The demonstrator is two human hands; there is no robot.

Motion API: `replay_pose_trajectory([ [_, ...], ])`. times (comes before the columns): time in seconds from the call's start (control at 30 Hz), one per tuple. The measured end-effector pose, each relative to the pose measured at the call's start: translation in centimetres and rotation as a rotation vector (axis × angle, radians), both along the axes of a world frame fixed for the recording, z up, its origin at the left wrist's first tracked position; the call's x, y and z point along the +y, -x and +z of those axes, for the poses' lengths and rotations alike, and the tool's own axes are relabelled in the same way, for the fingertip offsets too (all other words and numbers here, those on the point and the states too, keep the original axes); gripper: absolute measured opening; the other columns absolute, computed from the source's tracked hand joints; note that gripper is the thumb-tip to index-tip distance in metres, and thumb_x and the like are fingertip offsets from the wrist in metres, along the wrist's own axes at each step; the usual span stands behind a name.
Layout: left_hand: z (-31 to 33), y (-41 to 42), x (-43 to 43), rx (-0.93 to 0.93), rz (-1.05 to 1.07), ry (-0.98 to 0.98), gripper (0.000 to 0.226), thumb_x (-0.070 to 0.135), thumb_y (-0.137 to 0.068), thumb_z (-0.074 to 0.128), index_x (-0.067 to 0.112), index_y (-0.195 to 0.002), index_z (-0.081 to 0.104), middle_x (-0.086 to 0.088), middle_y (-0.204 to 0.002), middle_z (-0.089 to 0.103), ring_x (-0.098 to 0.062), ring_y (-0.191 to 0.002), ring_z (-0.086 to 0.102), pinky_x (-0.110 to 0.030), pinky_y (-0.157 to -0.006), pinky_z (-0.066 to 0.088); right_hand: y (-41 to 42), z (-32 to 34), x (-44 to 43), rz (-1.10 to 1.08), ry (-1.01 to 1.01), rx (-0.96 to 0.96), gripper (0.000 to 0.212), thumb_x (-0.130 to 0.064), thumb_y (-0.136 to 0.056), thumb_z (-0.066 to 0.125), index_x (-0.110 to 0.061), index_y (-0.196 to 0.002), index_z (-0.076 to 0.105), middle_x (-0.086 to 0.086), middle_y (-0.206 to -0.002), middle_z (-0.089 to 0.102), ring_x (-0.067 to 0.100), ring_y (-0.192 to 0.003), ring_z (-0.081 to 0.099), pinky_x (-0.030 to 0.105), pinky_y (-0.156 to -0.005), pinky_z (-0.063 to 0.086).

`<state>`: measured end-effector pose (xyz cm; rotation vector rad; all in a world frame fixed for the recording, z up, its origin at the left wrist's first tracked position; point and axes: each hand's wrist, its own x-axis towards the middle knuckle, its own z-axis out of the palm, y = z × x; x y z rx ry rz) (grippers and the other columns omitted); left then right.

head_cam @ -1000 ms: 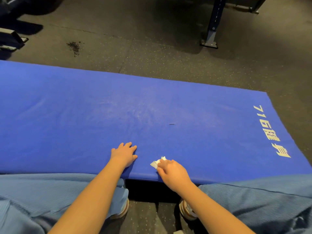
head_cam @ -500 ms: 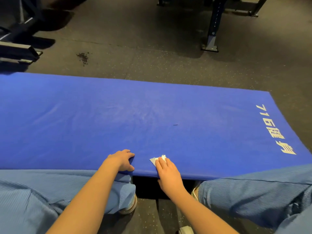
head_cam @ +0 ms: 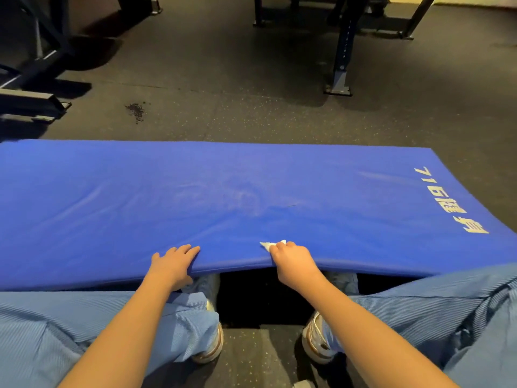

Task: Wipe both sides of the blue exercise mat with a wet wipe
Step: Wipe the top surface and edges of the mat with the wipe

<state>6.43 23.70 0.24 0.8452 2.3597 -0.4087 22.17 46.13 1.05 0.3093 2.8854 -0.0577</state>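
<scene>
I read this as the turn-over between the two sides: the mat lies flat on the floor in front of both hands, and only its near edge is raised, bowed up between them. My left hand is clamped on that edge, fingers over the top; the thumb is hidden, presumably underneath. My right hand grips the same edge just to the right of it, with the wipe pinched under its fingertips against the mat's top, a white corner poking out past the knuckles. Faint pale streaks ahead of the hands suggest the upper face has had its pass, though I can't be sure it is fully covered. The yellow lettering sits well to the right of the right hand.

Next I'd lift the edge higher and roll the mat over, away from me, so the underside faces up. That calls for both hands rising evenly, since the mat sags between them, and for holding on to the wipe throughout. A rack post stands beyond the far edge; I judge there is room to flip.
</scene>
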Motion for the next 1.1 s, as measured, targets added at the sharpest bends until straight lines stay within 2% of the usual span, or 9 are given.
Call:
replay_pose_trajectory([
  [0.1, 0.1, -0.2, 0.8, -0.006, -0.048, -0.071, 0.075, 0.044, -0.097, 0.050, 0.036, -0.155, 0.003, 0.010, -0.162, 0.004, -0.021, -0.146, 0.017, -0.048, -0.113, 0.027, -0.3, 1.6, 2.7, -0.037, -0.022, -0.001, 0.073, -0.002, -0.086, 0.047, -0.031, -0.149, 0.024, 0.007, -0.112, 0.058, 0.026, -0.104, 0.057, 0.030, -0.066, 0.036],
  [0.23, -0.2, -1.8, 3.2, -0.026, -0.146, -0.109, 0.072, 0.048, -0.099, 0.046, 0.035, -0.155, 0.003, 0.009, -0.162, 0.006, -0.022, -0.144, 0.024, -0.041, -0.108, 0.035, -1.8, 2.9, 4.8, -0.040, -0.081, -0.081, 0.078, 0.002, -0.084, 0.045, -0.035, -0.149, 0.024, 0.005, -0.105, 0.062, 0.026, -0.096, 0.059, 0.029, -0.064, 0.036],
  [0.43, -0.7, -4.2, 6.3, -0.109, -0.232, -0.127, 0.072, 0.049, -0.097, 0.048, 0.034, -0.155, 0.007, 0.009, -0.162, 0.009, -0.022, -0.142, 0.028, -0.038, -0.107, 0.037, -5.0, 4.4, 6.8, -0.110, -0.098, -0.225, 0.076, -0.001, -0.084, 0.045, -0.040, -0.146, 0.028, 0.005, -0.109, 0.062, 0.027, -0.102, 0.058, 0.029, -0.067, 0.037],
  [0.53, -0.5, -4.8, 7.1, -0.097, -0.284, -0.112, 0.073, 0.047, -0.096, 0.051, 0.030, -0.155, 0.011, 0.006, -0.161, 0.015, -0.024, -0.138, 0.034, -0.038, -0.105, 0.039, -6.3, 4.3, 6.6, -0.150, -0.085, -0.280, 0.072, -0.002, -0.085, 0.046, -0.037, -0.146, 0.030, 0.007, -0.113, 0.061, 0.029, -0.104, 0.058, 0.029, -0.068, 0.037],
  [0.67, -1.1, -6.1, 7.3, -0.078, -0.301, -0.069, 0.066, 0.042, -0.095, 0.052, 0.021, -0.150, 0.023, -0.003, -0.151, 0.032, -0.031, -0.125, 0.046, -0.043, -0.098, 0.044, -7.6, 3.1, 5.8, -0.202, -0.071, -0.365, 0.049, -0.004, -0.087, 0.049, -0.021, -0.133, 0.049, 0.011, -0.113, 0.061, 0.028, -0.103, 0.059, 0.029, -0.075, 0.044],
  [0.77, -2.4, -7.6, 7.1, -0.042, -0.296, -0.023, 0.060, 0.036, -0.099, 0.048, 0.015, -0.148, 0.022, -0.008, -0.149, 0.031, -0.037, -0.116, 0.048, -0.044, -0.091, 0.048, -8.3, 1.2, 4.9, -0.238, -0.045, -0.440, 0.045, -0.008, -0.087, 0.051, -0.017, -0.132, 0.051, 0.009, -0.113, 0.061, 0.029, -0.103, 0.059, 0.032, -0.077, 0.047],
  [0.9, -2.7, -8.6, 7.3, 0.030, -0.302, -0.010, 0.055, 0.028, -0.103, 0.041, 0.009, -0.149, 0.016, -0.013, -0.151, 0.025, -0.040, -0.116, 0.046, -0.043, -0.084, 0.045, -8.2, 0.0, 3.5, -0.302, 0.078, -0.410, 0.064, -0.009, -0.087, 0.051, -0.018, -0.147, 0.029, 0.007, -0.136, 0.049, 0.027, -0.127, 0.044, 0.033, -0.085, 0.046],
  [1.0, -2.6, -9.0, 7.2, 0.048, -0.304, 0.004, 0.052, 0.017, -0.102, 0.039, 0.007, -0.148, 0.018, -0.014, -0.150, 0.027, -0.040, -0.117, 0.047, -0.042, -0.082, 0.045, -7.7, -0.5, 3.1, -0.315, 0.237, -0.319, 0.056, -0.014, -0.088, 0.048, -0.014, -0.142, 0.032, 0.005, -0.144, 0.037, 0.026, -0.134, 0.033, 0.034, -0.089, 0.043],
  [1.1, -2.4, -9.0, 7.3, 0.031, -0.300, 0.012, 0.046, 0.019, -0.098, 0.048, 0.008, -0.140, 0.030, -0.012, -0.136, 0.040, -0.035, -0.110, 0.052, -0.038, -0.071, 0.040, -7.6, -1.6, 2.2, -0.285, 0.396, -0.297, 0.055, -0.032, -0.093, 0.041, -0.017, -0.145, 0.031, 0.001, -0.153, 0.026, 0.020, -0.143, 0.017, 0.036, -0.105, 0.037],
])
